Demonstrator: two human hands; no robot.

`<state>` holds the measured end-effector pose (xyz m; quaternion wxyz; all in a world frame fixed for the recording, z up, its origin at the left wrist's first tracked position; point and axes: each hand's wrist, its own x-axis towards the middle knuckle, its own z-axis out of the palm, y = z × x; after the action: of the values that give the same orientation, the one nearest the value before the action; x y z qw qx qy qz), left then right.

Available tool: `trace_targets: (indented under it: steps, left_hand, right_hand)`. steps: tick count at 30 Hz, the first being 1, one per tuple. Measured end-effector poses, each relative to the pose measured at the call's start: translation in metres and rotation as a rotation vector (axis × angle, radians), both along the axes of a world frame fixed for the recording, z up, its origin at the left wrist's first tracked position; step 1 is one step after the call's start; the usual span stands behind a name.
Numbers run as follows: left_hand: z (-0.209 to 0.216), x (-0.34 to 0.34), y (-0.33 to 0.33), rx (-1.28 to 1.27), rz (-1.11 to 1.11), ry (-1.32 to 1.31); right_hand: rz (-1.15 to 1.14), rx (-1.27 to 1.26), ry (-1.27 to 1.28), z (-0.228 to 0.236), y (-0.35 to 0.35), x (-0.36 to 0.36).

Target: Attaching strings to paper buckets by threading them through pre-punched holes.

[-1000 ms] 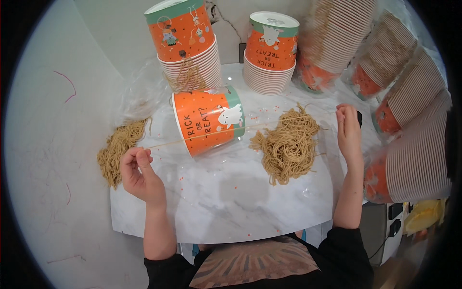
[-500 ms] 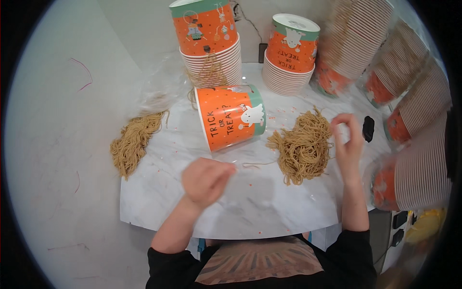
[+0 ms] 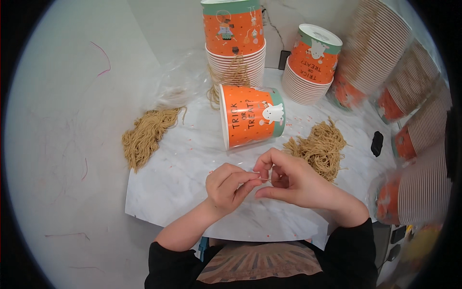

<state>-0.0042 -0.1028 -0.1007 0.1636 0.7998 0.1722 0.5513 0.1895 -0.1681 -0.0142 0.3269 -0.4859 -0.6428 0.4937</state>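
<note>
My left hand (image 3: 226, 188) is closed in a pinch on a thin piece of pale string (image 3: 264, 179). Close against it, my right hand (image 3: 293, 180) has its fingers curled around the same string, the thumb and index finger held apart. Where the string runs inside the right fingers is hidden. Just beyond my hands an orange paper bucket (image 3: 245, 120) with a green base band and a ghost picture lies on its side. A heap of tan yarn-like string (image 3: 320, 147) lies behind my right hand, partly covered by it.
Another tan string bundle (image 3: 147, 135) lies at the table's left edge, by a clear plastic bag (image 3: 178, 79). Behind stand two upturned bucket stacks (image 3: 235, 33) (image 3: 315, 53). Plastic-wrapped bucket stacks (image 3: 418, 180) line the right side, near a small black object (image 3: 377, 144).
My right hand has come left from beside the string heap to meet my left hand, which has shifted slightly right. The whole view has also shifted a little.
</note>
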Motion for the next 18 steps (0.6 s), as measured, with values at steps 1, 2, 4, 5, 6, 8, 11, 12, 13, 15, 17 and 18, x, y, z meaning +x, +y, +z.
trace_targets:
  steps: [1, 2, 4, 5, 6, 8, 11, 12, 13, 15, 17, 18]
  left_hand:
    - [0.000, -0.001, 0.000, -0.016, -0.015, -0.003]
    - [-0.001, -0.001, 0.001, -0.018, -0.011, -0.003]
    - [-0.005, -0.002, 0.001, -0.050, -0.101, 0.008]
    - [-0.006, -0.002, 0.001, -0.053, -0.101, 0.011]
    - [-0.007, -0.001, -0.001, -0.121, -0.160, 0.017]
    - [-0.009, -0.001, -0.003, -0.191, -0.221, 0.026]
    - [-0.010, 0.001, -0.008, -0.387, -0.309, 0.037]
    - [-0.009, 0.002, -0.011, -0.550, -0.390, 0.004]
    - [-0.008, 0.004, -0.013, -0.713, -0.470, -0.029]
    - [-0.012, 0.005, -0.013, -0.742, -0.496, -0.052]
    - [-0.014, 0.008, -0.013, -0.770, -0.520, -0.076]
    - [-0.014, 0.010, -0.013, -0.786, -0.529, -0.089]
  right_hand:
    - [0.005, -0.002, 0.000, 0.000, 0.000, 0.002]
    - [0.004, 0.095, -0.077, -0.001, 0.000, 0.004]
    - [-0.026, 0.205, -0.186, 0.005, -0.003, 0.003]
    - [-0.026, 0.202, -0.184, 0.003, -0.005, 0.003]
    - [-0.032, 0.290, -0.216, 0.001, -0.008, 0.003]
    - [-0.041, 0.375, -0.246, -0.001, -0.010, 0.005]
    - [-0.052, 0.452, -0.261, -0.003, -0.011, 0.007]
    - [-0.050, 0.479, -0.284, -0.005, -0.010, 0.009]
    - [-0.048, 0.506, -0.308, -0.006, -0.010, 0.011]
    - [-0.070, 0.514, -0.314, -0.010, -0.008, 0.012]
    - [-0.090, 0.522, -0.320, -0.011, -0.006, 0.013]
    - [-0.113, 0.528, -0.332, -0.011, -0.005, 0.014]
